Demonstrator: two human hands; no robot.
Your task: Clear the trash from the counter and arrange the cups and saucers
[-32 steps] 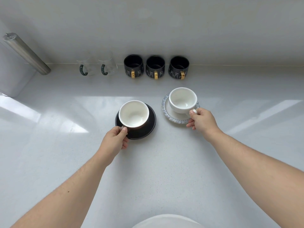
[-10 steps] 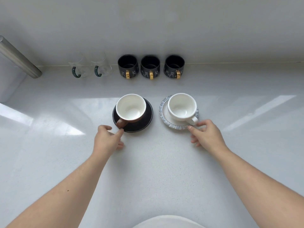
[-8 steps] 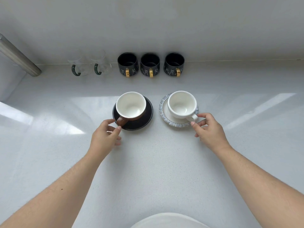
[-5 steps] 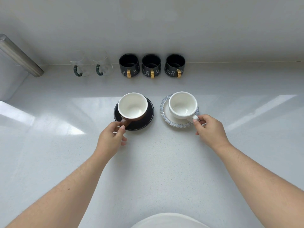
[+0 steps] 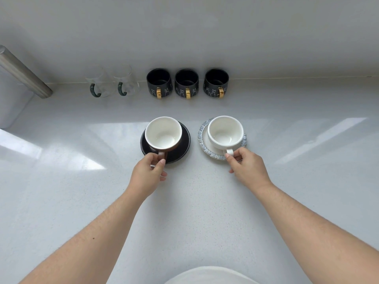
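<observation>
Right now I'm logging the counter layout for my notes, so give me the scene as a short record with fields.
left hand: pinching handle of brown cup
brown cup: on black saucer, empty
right hand: pinching handle of white cup
white cup: on blue-rimmed saucer, empty
back row: two glass mugs, three black mugs, handles facing front
trash: none visible on counter
</observation>
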